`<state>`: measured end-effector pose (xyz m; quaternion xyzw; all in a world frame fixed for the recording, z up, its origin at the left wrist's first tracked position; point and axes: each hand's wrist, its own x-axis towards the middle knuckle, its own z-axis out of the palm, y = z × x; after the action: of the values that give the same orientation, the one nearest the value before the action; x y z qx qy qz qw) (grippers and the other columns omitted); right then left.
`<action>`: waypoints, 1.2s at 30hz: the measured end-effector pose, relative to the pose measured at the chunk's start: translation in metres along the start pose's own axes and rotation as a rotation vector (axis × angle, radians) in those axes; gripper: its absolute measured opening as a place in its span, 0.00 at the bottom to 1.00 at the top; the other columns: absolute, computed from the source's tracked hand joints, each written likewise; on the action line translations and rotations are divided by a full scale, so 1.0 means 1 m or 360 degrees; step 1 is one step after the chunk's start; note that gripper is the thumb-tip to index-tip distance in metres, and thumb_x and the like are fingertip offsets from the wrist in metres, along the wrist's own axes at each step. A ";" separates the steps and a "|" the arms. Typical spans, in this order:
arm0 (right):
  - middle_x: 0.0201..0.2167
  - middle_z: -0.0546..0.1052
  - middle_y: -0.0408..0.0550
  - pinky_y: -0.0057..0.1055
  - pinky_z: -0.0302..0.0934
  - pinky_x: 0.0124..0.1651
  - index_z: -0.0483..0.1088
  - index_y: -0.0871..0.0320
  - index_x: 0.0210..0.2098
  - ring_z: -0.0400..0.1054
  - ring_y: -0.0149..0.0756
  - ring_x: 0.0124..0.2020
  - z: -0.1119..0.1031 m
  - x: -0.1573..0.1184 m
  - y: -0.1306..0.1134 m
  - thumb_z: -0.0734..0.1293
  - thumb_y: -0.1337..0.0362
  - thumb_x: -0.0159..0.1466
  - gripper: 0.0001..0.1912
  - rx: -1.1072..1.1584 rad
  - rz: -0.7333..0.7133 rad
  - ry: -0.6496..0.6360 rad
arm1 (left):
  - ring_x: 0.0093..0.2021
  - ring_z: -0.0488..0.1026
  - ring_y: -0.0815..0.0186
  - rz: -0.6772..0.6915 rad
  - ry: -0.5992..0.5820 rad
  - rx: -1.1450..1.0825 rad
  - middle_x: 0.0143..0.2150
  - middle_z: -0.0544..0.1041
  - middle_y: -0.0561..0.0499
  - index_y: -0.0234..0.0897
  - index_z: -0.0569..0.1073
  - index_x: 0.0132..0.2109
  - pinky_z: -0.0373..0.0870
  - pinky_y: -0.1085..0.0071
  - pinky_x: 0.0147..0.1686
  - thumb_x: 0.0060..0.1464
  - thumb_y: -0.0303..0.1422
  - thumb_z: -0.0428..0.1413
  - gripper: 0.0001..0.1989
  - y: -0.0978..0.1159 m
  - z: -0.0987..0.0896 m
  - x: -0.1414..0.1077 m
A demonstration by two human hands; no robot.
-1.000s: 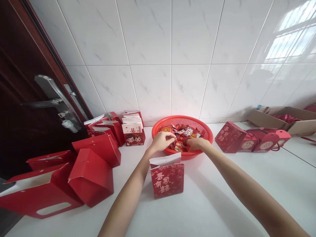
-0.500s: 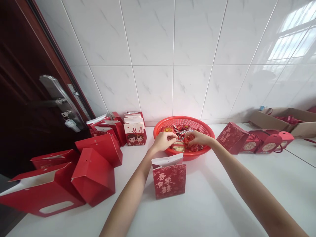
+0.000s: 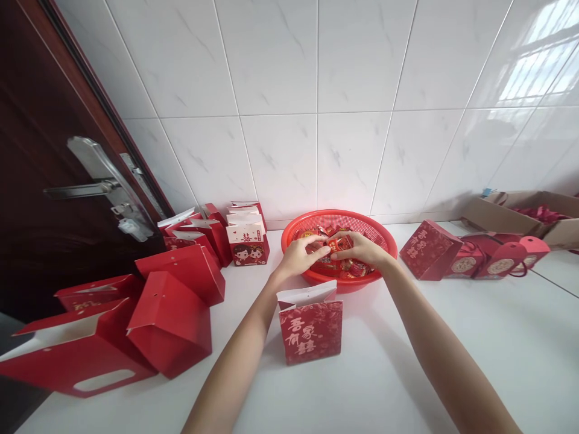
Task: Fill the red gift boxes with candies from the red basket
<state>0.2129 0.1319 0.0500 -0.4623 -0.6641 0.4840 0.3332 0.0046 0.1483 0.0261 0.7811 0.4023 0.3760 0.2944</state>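
Over the red plastic basket [image 3: 389, 246] both hands meet, close together. My right hand [image 3: 362, 250] grips a small red wrapped candy [image 3: 341, 243] between thumb and fingers. My left hand [image 3: 299, 256] is curled, its thumb and index fingertips close to that candy; whatever lies within its fingers is hidden. Several wrapped candies [image 3: 357, 267] fill the basket beneath. In front of it stands a red gift box [image 3: 312, 334] with pale lettering, its white-lined top open, between my forearms.
Several red gift boxes [image 3: 176, 325] stand at the left, with a cartoon-printed box [image 3: 248, 250] by the wall. On the right are a lettered box [image 3: 429, 250], round-label boxes [image 3: 502, 265] and a cardboard carton [image 3: 497, 211]. A dark door [image 3: 36, 150] borders the left side.
My right hand has risen from among the candies and moved slightly toward the left hand, now with a red candy in its fingers. The left hand stays nearly in place.
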 end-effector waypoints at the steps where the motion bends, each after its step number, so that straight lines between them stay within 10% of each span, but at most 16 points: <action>1: 0.26 0.75 0.40 0.28 0.64 0.27 0.72 0.58 0.46 0.70 0.33 0.25 0.002 0.001 -0.001 0.77 0.62 0.52 0.23 -0.0083 -0.0016 0.0020 | 0.49 0.79 0.57 0.0017 -0.0008 -0.0041 0.51 0.81 0.46 0.40 0.78 0.52 0.75 0.64 0.50 0.56 0.46 0.59 0.21 0.000 0.000 0.000; 24: 0.32 0.74 0.42 0.29 0.61 0.33 0.72 0.57 0.38 0.68 0.35 0.33 0.008 0.008 0.000 0.72 0.59 0.54 0.14 -0.0463 -0.0173 0.0055 | 0.51 0.76 0.57 0.0019 0.0000 -0.0261 0.48 0.80 0.47 0.42 0.84 0.43 0.71 0.60 0.55 0.52 0.38 0.61 0.13 -0.006 -0.005 0.003; 31: 0.31 0.79 0.44 0.29 0.69 0.32 0.74 0.58 0.37 0.74 0.35 0.31 0.005 0.003 -0.003 0.75 0.62 0.55 0.12 -0.0043 -0.0076 0.0068 | 0.38 0.74 0.61 -0.0002 0.0197 -0.0231 0.33 0.79 0.49 0.39 0.75 0.22 0.72 0.65 0.43 0.52 0.40 0.58 0.14 0.000 -0.004 0.002; 36: 0.27 0.79 0.44 0.30 0.73 0.31 0.75 0.59 0.34 0.75 0.34 0.26 0.002 0.007 0.003 0.78 0.61 0.52 0.14 0.0366 -0.0086 0.0112 | 0.34 0.74 0.62 -0.0011 0.0313 -0.0199 0.29 0.78 0.51 0.38 0.76 0.26 0.71 0.67 0.39 0.54 0.41 0.55 0.14 -0.003 -0.004 0.003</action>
<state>0.2091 0.1384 0.0465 -0.4198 -0.6043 0.5313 0.4200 0.0016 0.1528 0.0272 0.7192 0.4076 0.4742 0.3030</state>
